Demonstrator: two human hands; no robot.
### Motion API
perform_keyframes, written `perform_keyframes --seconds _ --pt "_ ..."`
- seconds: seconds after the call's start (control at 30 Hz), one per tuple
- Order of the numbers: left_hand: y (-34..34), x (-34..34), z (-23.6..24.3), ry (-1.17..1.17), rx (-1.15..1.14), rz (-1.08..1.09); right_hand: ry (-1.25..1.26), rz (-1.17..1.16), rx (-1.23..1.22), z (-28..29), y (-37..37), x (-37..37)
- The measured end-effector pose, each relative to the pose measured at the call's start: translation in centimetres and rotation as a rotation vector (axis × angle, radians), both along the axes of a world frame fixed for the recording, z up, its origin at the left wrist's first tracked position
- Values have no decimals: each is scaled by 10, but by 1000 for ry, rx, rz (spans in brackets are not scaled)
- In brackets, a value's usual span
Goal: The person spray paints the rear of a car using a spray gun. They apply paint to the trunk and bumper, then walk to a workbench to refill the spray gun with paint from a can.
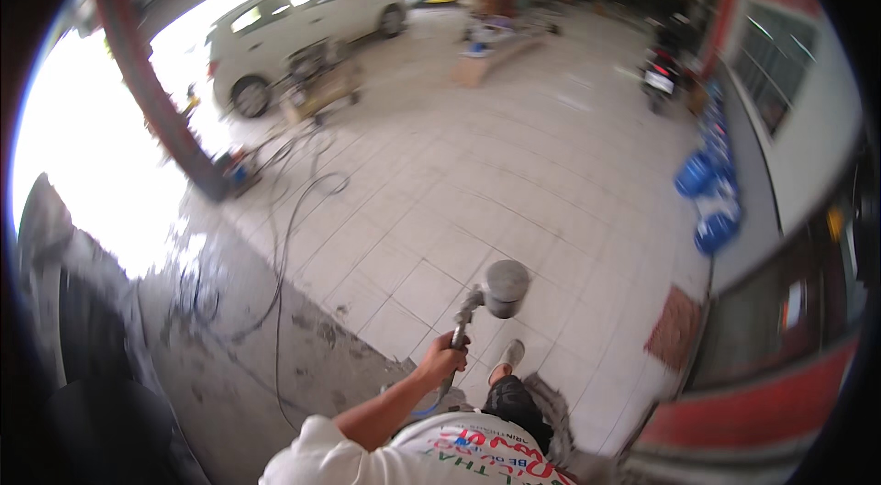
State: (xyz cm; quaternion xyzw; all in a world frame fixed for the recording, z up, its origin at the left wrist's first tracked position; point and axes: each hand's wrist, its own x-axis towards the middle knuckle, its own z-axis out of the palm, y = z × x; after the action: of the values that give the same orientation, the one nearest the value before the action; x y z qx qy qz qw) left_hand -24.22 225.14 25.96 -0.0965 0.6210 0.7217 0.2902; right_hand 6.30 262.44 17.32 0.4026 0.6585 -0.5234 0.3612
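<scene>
My left hand [443,358] is closed around the handle of a metal spray gun [466,312] with a round grey cup [506,288] on top, held out over the tiled floor. A blue hose [425,410] runs from under the handle. My right hand is not in view. Below the cup, my foot in a light shoe [512,354] rests on the tiles.
A white car [303,26] and wheeled equipment [321,90] stand ahead left, near a red pillar [156,90]. Hoses [284,274] cross the floor. A motorbike [659,72], blue water jugs [718,233] and a brown mat [670,329] line the right wall.
</scene>
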Motion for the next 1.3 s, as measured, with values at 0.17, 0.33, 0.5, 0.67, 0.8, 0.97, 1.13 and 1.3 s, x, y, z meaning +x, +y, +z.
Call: perform_keyframes --seconds 0.17,0.33,0.5,0.67,0.8,0.97,1.13,1.3 --pt "64 -124 32 19 -56 66 260 273 123 30 62 -256" --pt "117 -231 72 48 -27 186 352 486 100 55 103 -456" --pt "171 -358 59 70 60 202 345 635 90 43 149 -604" --pt "235 -519 37 75 -119 148 282 703 110 11 209 -753" --pt "312 -666 53 111 -127 81 222 697 167 9 276 -872" --pt "443 -855 44 50 76 -47 175 617 248 12 392 -995" --pt "602 -1022 58 63 103 -218 91 473 306 -7 530 -1088" --pt "766 -1162 43 67 105 -344 12 377 347 -24 675 -1161"
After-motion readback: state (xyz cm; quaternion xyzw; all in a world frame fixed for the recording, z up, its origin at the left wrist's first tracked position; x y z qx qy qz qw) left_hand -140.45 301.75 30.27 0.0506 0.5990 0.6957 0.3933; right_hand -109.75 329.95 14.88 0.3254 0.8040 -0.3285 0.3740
